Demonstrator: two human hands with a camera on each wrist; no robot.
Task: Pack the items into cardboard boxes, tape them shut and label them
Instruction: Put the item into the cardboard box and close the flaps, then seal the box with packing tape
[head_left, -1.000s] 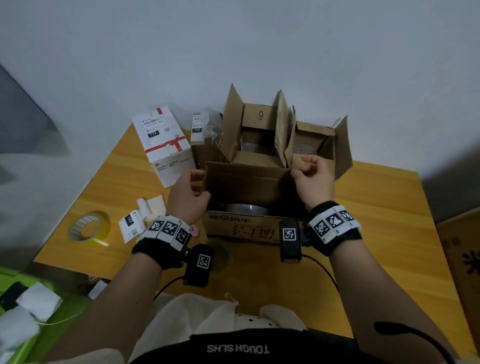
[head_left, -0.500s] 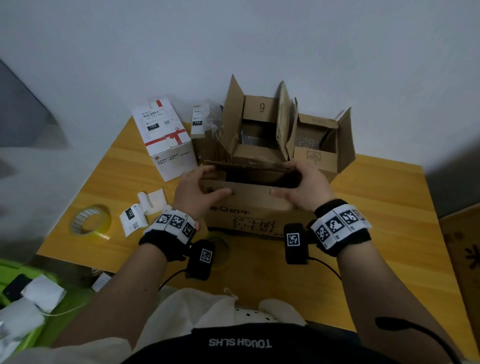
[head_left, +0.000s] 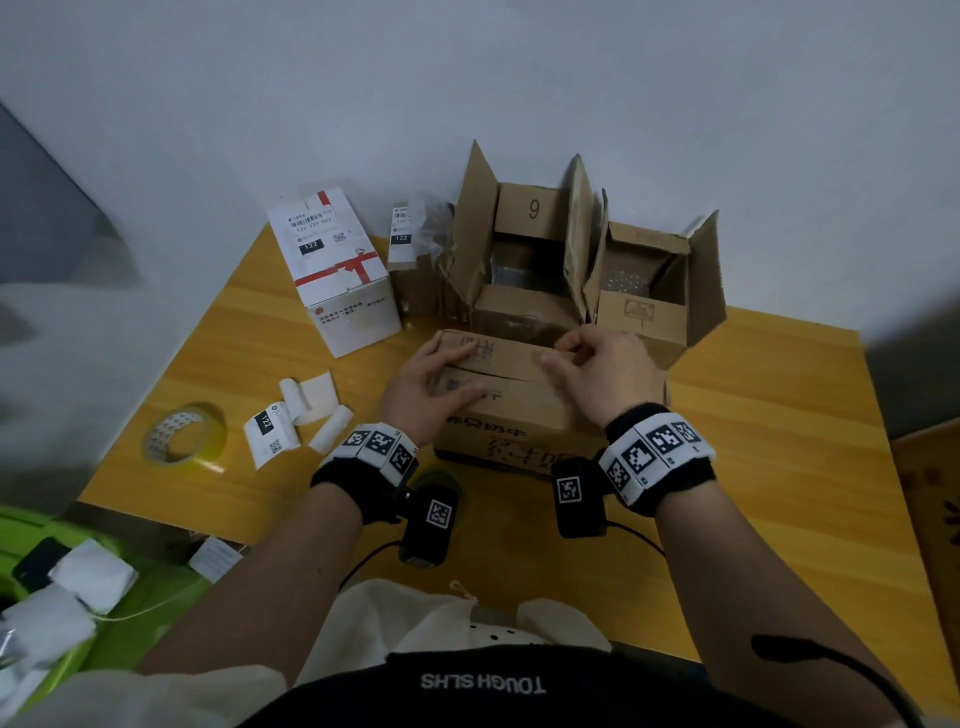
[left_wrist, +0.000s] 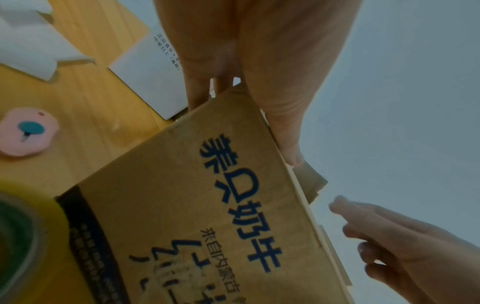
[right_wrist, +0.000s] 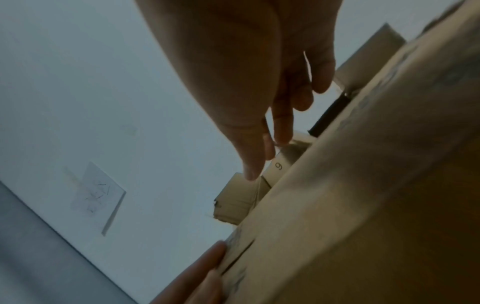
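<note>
A brown cardboard box with blue print stands at the table's middle, both top flaps folded down and meeting in a seam. My left hand lies flat on the left part of the flaps, fingers straight across the seam. My right hand rests on the right part, fingers loosely bent with the tips on the cardboard. In the left wrist view the box fills the lower half under my left hand. The right wrist view shows my right hand reaching down onto the box. What is inside is hidden.
Two open cardboard boxes stand right behind. A white box with red ribbon and a small labelled box sit back left. A yellow tape roll, label slips and a pink gadget lie left.
The near flap, held upright a second ago, has been folded down over the opening. Both hands moved from gripping the flap's edge to lying on top of the closed flaps.
</note>
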